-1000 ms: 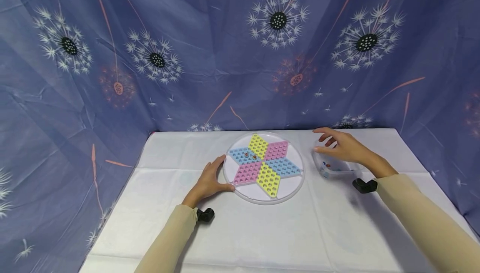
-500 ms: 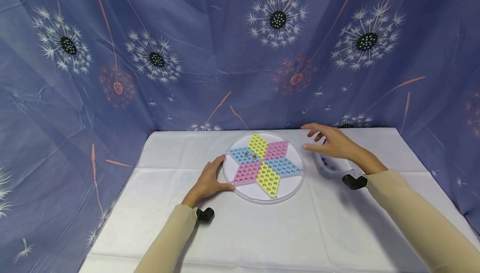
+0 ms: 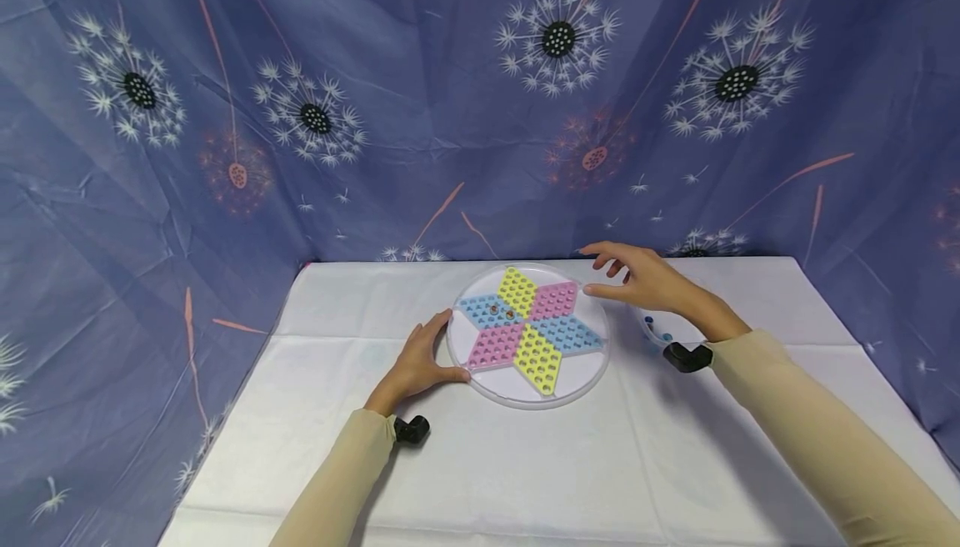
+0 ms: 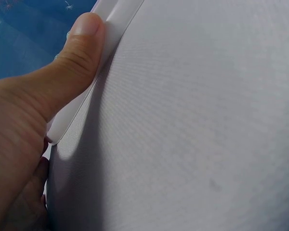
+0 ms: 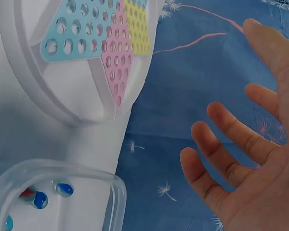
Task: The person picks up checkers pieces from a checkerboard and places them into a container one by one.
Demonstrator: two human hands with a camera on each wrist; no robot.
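A round white board (image 3: 592, 363) with a star of yellow, pink and blue perforated diamonds lies mid-table. Two marbles (image 3: 501, 311) sit in its left blue diamond. My left hand (image 3: 438, 353) rests against the board's left rim; in the left wrist view the thumb (image 4: 79, 48) presses on the white rim (image 4: 118, 24). My right hand (image 3: 607, 273) hovers over the board's right edge, fingers spread, holding nothing. In the right wrist view that hand (image 5: 231, 144) is open above the board (image 5: 82, 91) and a clear tub (image 5: 113, 192).
The clear tub (image 3: 651, 332) holds several marbles (image 5: 38, 198) and stands right of the board, partly hidden by my right wrist. A white cloth (image 3: 525, 464) covers the table. A blue dandelion-print curtain (image 3: 420, 113) closes off the back and both sides.
My right hand has moved left from above the tub to above the board's right edge. The left hand and the board have not moved.
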